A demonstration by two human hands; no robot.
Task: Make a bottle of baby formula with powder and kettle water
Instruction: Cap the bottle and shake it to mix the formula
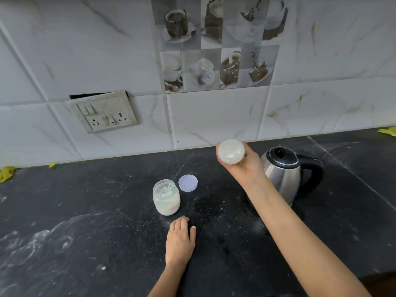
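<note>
Countertop point(85, 243): dark speckled stone, nearest the camera. It carries white powder smears at the left and scattered grains in the middle.
Wall point(214, 116): pale marble-pattern tiles behind the countertop, with a panel of coffee-cup picture tiles at the upper centre.
Right hand point(246, 168): raised above the countertop, arm reaching in from the lower right. The fingers and thumb are curled round the baby bottle.
Electric kettle point(282, 176): steel body with black lid and handle, upright on the countertop at the right, lid down, handle pointing right. The right forearm hides part of its lower left side.
Switch-and-socket plate point(105, 112): grey, set in the wall at the left, tilted, with a dark gap along its top edge.
Left hand point(180, 241): resting palm down on the countertop just in front of the jar, fingers relaxed, holding nothing.
Formula jar point(166, 198): clear, upright, uncapped, partly filled with white powder, left of centre.
Baby bottle point(231, 151): held in the air left of the kettle, seen end-on. A round milky-white end faces the camera.
Jar lid point(188, 183): pale lilac disc, flat on the countertop just behind and right of the jar.
Scoop point(168, 189): light green, standing tilted inside the jar.
Ring point(172, 230): on a finger of the left hand.
</note>
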